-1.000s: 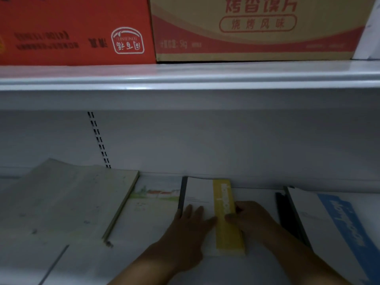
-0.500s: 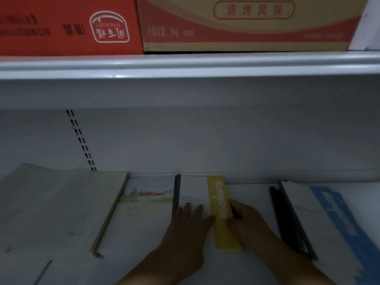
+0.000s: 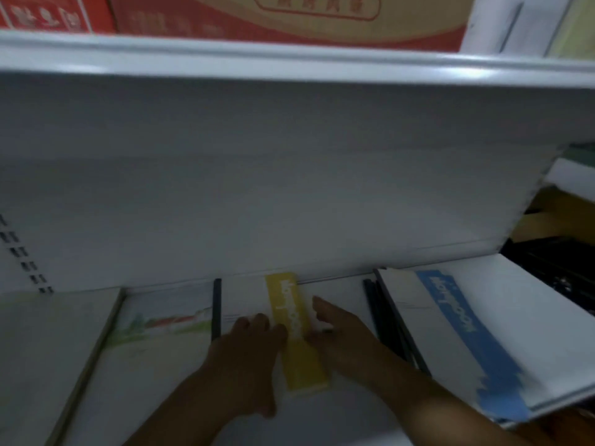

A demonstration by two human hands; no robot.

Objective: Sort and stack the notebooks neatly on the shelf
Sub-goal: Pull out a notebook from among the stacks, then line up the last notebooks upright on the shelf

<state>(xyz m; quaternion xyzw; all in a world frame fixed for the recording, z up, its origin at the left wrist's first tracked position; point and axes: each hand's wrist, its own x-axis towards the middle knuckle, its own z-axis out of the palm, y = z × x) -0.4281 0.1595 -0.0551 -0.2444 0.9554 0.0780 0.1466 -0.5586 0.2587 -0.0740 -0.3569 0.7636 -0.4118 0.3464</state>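
A small white notebook with a yellow stripe (image 3: 291, 312) lies flat on the white shelf (image 3: 341, 410), its far end near the back wall. My left hand (image 3: 248, 352) rests flat on its white left part, fingers straight. My right hand (image 3: 341, 333) lies against its right edge, fingers loosely extended. To the right sits a stack of larger notebooks with a blue stripe (image 3: 460, 333) and dark spines. A notebook with a landscape picture (image 3: 164, 326) lies left of the small one. A big pale notebook (image 3: 48, 349) lies at the far left. The frame is blurred.
An upper shelf (image 3: 289, 66) overhangs close above, carrying red and tan cardboard boxes (image 3: 289, 20). The shelf's back wall (image 3: 257, 204) is just behind the notebooks. Past the shelf's right end are dark crates and cardboard (image 3: 557, 252).
The view has swung right and tilted. Both hands stay on the yellow-striped notebook, which has slid a little toward the back wall. My right fingers have straightened somewhat.
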